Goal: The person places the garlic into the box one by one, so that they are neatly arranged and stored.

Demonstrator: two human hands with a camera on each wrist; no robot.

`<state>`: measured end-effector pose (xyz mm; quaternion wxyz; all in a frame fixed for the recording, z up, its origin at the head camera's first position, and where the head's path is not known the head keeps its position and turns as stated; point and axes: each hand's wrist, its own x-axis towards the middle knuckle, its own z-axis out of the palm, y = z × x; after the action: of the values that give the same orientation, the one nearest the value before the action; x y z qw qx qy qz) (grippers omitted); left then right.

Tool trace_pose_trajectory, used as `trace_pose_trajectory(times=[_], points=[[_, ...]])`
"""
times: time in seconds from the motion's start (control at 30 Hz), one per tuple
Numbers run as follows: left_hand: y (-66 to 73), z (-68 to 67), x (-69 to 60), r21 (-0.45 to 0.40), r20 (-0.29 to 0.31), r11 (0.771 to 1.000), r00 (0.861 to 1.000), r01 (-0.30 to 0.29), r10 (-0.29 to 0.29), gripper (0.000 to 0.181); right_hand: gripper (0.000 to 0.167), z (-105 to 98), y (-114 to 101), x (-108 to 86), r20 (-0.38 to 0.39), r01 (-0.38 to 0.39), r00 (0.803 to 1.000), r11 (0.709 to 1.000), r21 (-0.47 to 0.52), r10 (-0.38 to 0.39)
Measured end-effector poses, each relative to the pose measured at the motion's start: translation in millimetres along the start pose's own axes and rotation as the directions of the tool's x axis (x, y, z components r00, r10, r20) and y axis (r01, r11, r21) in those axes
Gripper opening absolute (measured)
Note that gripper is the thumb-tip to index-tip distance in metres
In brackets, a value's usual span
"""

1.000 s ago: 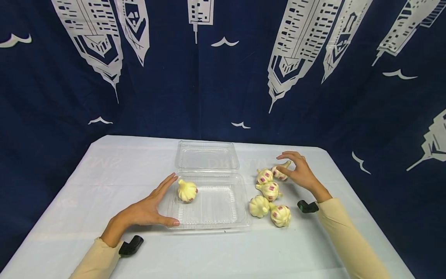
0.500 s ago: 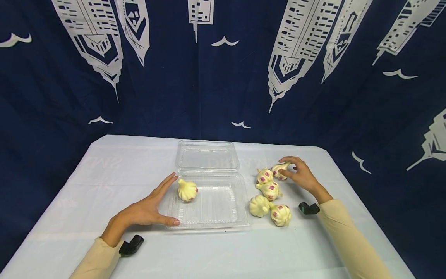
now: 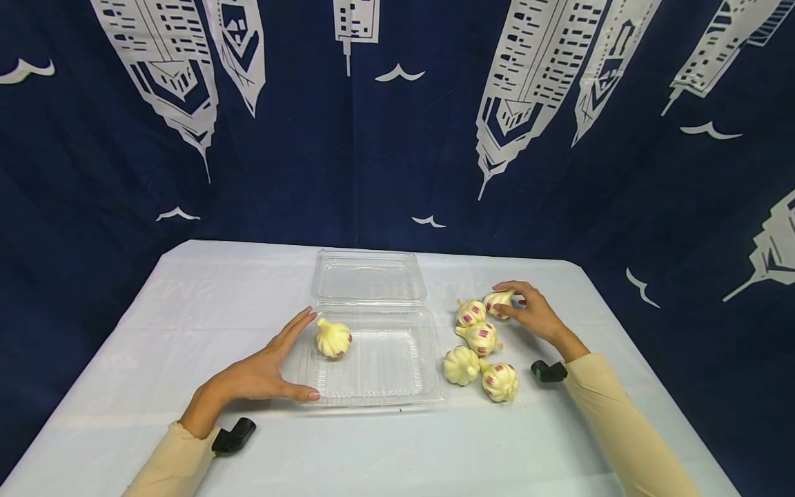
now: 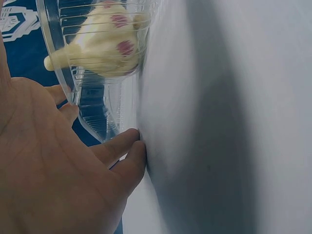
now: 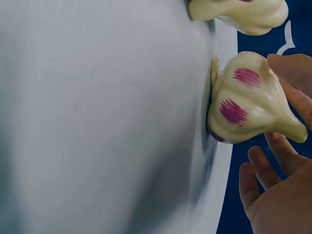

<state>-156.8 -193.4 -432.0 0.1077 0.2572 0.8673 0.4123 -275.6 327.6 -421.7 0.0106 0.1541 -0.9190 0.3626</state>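
An open clear plastic clamshell container (image 3: 391, 393) lies on the table, holding one garlic bulb (image 3: 333, 339) at its left. My left hand (image 3: 261, 373) is spread along the container's left side, thumb at the front corner and fingers at the left rim. In the left wrist view its little-side fingers (image 4: 127, 163) reach down to the tabletop. At the far end of a group of garlic bulbs, my right hand (image 3: 535, 314) pinches a purple-marked bulb (image 5: 243, 105) between thumb and fingers. That bulb still sits on the table.
Several more garlic bulbs lie right of the container, among them a pale one (image 3: 462, 366) and a near one (image 3: 499, 382). The container's lid (image 3: 369, 277) is folded back behind it. A dark blue printed cloth (image 3: 397, 159) hangs behind the white table (image 3: 348, 455).
My right hand has come down slightly, and its thumb and fingers have closed around the farthest garlic bulb. The left hand has stayed in place at the container.
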Motion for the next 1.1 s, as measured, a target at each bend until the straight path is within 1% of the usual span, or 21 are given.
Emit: trace_pose_trajectory(times=[0.17, 0.27, 0.4, 0.53, 0.77, 1.0, 1.1], points=[[-0.3, 0.5, 0.1, -0.014, -0.002, 1.000, 1.000, -0.003, 0.003, 0.129, 0.043, 2.5, 2.1, 0.6, 0.016, -0.001, 1.000, 1.000, -0.024, 0.001], [0.1, 0.3, 0.4, -0.023, -0.001, 1.000, 1.000, -0.003, 0.003, 0.131, 0.044, 2.8, 2.7, -0.7, 0.027, -0.024, 0.999, 0.999, -0.033, 0.024], [1.1, 0.0, 0.8, -0.026, -0.001, 1.000, 1.000, 0.000, 0.000, 0.131, 0.043, 3.4, 3.5, -1.8, 0.034, -0.031, 0.999, 0.999, -0.034, 0.033], [1.2, 0.1, 0.8, -0.022, -0.003, 1.000, 1.000, -0.002, 0.002, 0.130, 0.041, 4.2, 4.4, -1.5, 0.030, 0.002, 1.000, 1.000, -0.024, -0.001], [-0.5, 1.6, 1.4, -0.013, 0.002, 1.000, 1.000, -0.007, 0.007, 0.129, 0.040, 2.6, 1.5, -3.3, 0.020, -0.007, 1.000, 0.999, -0.046, 0.008], [-0.8, 1.2, 0.9, -0.009, -0.001, 1.000, 1.000, -0.002, 0.002, 0.129, 0.040, -4.1, -5.6, -2.8, 0.004, 0.036, 0.999, 0.998, -0.050, -0.035], [-0.7, 0.6, 0.1, -0.014, -0.004, 1.000, 1.000, -0.004, 0.004, 0.129, 0.041, -6.7, -10.0, -1.1, 0.005, 0.039, 0.999, 0.998, -0.048, -0.039]])
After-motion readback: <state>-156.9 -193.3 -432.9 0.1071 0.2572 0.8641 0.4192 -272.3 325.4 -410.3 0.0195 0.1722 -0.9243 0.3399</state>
